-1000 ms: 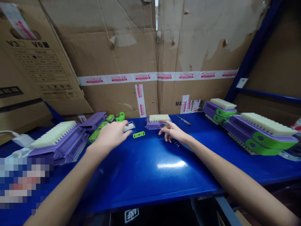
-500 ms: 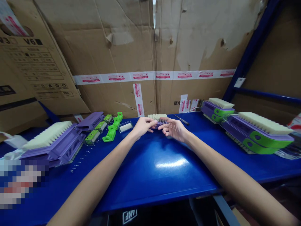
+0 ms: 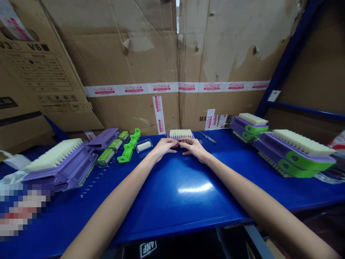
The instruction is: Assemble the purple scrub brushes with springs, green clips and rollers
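My left hand (image 3: 164, 145) and my right hand (image 3: 193, 148) meet fingertip to fingertip on the blue table (image 3: 172, 194), just in front of a small purple brush block with white bristles (image 3: 180, 133). Both hands are closed in a pinch. A thin metal spring (image 3: 192, 141) shows at my right fingertips. What my left fingers pinch is too small to name. A clear case with a white roller (image 3: 144, 145) lies left of my left hand.
Purple brush housings (image 3: 64, 163) lie at the left, with green handles and roller parts (image 3: 126, 153) beside them. Finished purple-and-green brushes (image 3: 293, 154) are stacked at the right. A small screwdriver (image 3: 208, 137) lies behind my right hand. Cardboard boxes (image 3: 161, 64) wall the back.
My left hand came from the roller case at the left across to the brush block. My right hand lifted, turned, and dropped back down to meet it.
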Available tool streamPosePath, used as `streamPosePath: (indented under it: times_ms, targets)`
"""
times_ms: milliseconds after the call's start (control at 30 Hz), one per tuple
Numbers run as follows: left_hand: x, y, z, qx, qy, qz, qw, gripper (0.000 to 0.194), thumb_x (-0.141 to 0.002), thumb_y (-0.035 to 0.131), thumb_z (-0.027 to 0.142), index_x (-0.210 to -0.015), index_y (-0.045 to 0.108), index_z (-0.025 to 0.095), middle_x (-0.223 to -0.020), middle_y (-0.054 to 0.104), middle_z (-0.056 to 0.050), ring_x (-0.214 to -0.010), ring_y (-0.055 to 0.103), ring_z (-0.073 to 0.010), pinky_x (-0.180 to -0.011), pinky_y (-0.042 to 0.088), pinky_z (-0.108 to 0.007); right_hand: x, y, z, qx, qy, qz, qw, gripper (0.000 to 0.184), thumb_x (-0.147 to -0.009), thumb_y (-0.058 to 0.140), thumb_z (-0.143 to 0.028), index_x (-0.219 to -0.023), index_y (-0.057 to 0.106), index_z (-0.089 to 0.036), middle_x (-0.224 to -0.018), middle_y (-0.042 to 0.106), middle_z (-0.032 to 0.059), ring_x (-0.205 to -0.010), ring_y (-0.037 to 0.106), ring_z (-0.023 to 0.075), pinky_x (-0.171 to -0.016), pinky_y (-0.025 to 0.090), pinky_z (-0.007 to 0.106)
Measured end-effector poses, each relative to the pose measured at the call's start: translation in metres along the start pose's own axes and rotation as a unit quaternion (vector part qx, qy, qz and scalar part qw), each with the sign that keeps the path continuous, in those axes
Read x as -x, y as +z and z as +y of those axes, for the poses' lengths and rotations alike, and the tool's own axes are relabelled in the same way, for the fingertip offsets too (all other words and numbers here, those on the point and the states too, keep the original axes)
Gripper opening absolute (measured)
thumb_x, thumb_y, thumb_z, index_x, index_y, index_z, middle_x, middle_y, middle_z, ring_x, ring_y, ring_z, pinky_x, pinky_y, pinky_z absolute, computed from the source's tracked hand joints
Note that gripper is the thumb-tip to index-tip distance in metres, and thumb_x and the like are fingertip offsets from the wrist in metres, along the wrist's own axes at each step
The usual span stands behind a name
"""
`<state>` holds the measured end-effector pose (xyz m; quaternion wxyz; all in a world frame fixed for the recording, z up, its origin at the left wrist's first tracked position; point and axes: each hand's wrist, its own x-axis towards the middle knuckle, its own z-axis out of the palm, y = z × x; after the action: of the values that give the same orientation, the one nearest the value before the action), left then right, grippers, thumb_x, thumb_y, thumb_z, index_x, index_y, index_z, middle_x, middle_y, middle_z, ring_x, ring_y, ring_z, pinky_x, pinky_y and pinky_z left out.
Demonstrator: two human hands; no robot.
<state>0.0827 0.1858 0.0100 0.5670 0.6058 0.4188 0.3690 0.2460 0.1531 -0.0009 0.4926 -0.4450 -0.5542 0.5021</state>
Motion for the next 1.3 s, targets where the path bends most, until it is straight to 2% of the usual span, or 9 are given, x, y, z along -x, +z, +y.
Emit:
streamPosePath:
  times_ms: [333, 533, 733, 800, 900, 967, 1067, 1167, 1300]
  targets:
    - [-0.012, -0.002, 0.0, 0.062, -0.057, 0.047, 0.995, 0.015, -0.075, 0.071, 0.023, -0.081, 0.068, 0.01, -0.083, 0.07, -0.011, -0.076, 0.066, -0.0159, -0.073, 0.055, -0.03, -0.02, 0.002, -0.01, 0.047, 0.044, 0.005, 0.998, 0.026, -0.077, 0.065, -0.026, -0.101, 0.062, -0.017, -0.094, 0.068, 0.0082, -0.078, 0.064, 0.0163, -0.046, 0.052, 0.02]
    - [-0.01, -0.009, -0.001, 0.048, -0.045, 0.004, 0.998, 0.022, -0.076, 0.07, 0.031, -0.086, 0.067, 0.011, -0.079, 0.07, -0.009, -0.07, 0.063, -0.0128, -0.072, 0.053, -0.029, -0.02, 0.007, -0.004, 0.025, 0.002, 0.02, 0.999, 0.021, -0.076, 0.066, -0.023, -0.096, 0.063, -0.016, -0.082, 0.068, 0.0054, -0.067, 0.063, 0.0118, -0.047, 0.05, 0.017]
    - [0.006, -0.02, 0.013, -0.142, -0.01, -0.027, 0.989, 0.025, -0.078, 0.062, 0.032, -0.093, 0.066, 0.013, -0.085, 0.069, -0.009, -0.07, 0.064, -0.0149, -0.06, 0.048, -0.024, -0.013, 0.007, 0.0, -0.04, -0.001, 0.03, 0.999, 0.024, -0.074, 0.069, -0.024, -0.095, 0.062, -0.014, -0.087, 0.069, 0.0079, -0.062, 0.063, 0.0111, -0.051, 0.053, 0.021]
    - [0.015, -0.025, 0.021, -0.311, 0.037, -0.001, 0.95, 0.023, -0.079, 0.057, 0.026, -0.095, 0.067, 0.014, -0.079, 0.07, -0.007, -0.069, 0.064, -0.0175, -0.063, 0.047, -0.027, -0.011, 0.007, -0.001, -0.041, -0.001, 0.033, 0.999, 0.029, -0.074, 0.068, -0.023, -0.1, 0.061, -0.014, -0.086, 0.069, 0.0074, -0.059, 0.062, 0.0102, -0.051, 0.052, 0.02]
    - [0.028, -0.032, 0.028, -0.534, 0.112, 0.048, 0.837, 0.026, -0.079, 0.049, 0.018, -0.097, 0.069, 0.018, -0.095, 0.071, -0.009, -0.09, 0.066, -0.0231, -0.08, 0.046, -0.031, -0.01, 0.008, -0.001, -0.043, -0.006, 0.031, 0.999, 0.029, -0.074, 0.068, -0.022, -0.101, 0.062, -0.014, -0.083, 0.068, 0.0065, -0.058, 0.061, 0.0096, -0.05, 0.051, 0.019]
    - [0.035, -0.035, 0.028, -0.611, 0.105, 0.054, 0.783, 0.032, -0.079, 0.046, 0.014, -0.102, 0.068, 0.019, -0.108, 0.068, -0.012, -0.101, 0.063, -0.0254, -0.086, 0.044, -0.033, -0.008, 0.008, -0.001, -0.046, -0.011, 0.028, 0.998, 0.025, -0.073, 0.069, -0.023, -0.095, 0.063, -0.013, -0.082, 0.068, 0.0063, -0.058, 0.06, 0.0094, -0.049, 0.051, 0.019]
    - [0.039, -0.036, 0.024, -0.662, 0.04, 0.022, 0.748, 0.032, -0.076, 0.049, 0.011, -0.102, 0.068, 0.017, -0.108, 0.068, -0.015, -0.1, 0.064, -0.0265, -0.084, 0.045, -0.032, -0.007, 0.008, 0.0, -0.049, -0.009, 0.023, 0.998, 0.021, -0.071, 0.07, -0.024, -0.087, 0.063, -0.013, -0.081, 0.068, 0.0067, -0.058, 0.06, 0.0095, -0.049, 0.05, 0.02]
    - [0.035, -0.037, 0.016, -0.659, 0.041, -0.012, 0.751, 0.04, -0.071, 0.052, 0.006, -0.107, 0.065, 0.016, -0.108, 0.067, -0.014, -0.101, 0.062, -0.0245, -0.084, 0.044, -0.029, -0.007, 0.008, 0.001, -0.056, -0.008, 0.026, 0.998, 0.023, -0.067, 0.074, -0.027, -0.082, 0.063, -0.012, -0.081, 0.068, 0.0075, -0.061, 0.062, 0.0107, -0.051, 0.052, 0.021]
    - [0.025, -0.038, 0.008, -0.567, 0.103, -0.016, 0.817, 0.05, -0.072, 0.058, 0.014, -0.122, 0.055, 0.015, -0.099, 0.067, -0.008, -0.088, 0.063, -0.0204, -0.076, 0.045, -0.026, -0.008, 0.01, 0.003, -0.079, -0.016, 0.037, 0.996, 0.027, -0.061, 0.079, -0.028, -0.076, 0.064, -0.011, -0.075, 0.067, 0.0062, -0.066, 0.065, 0.0141, -0.054, 0.055, 0.023]
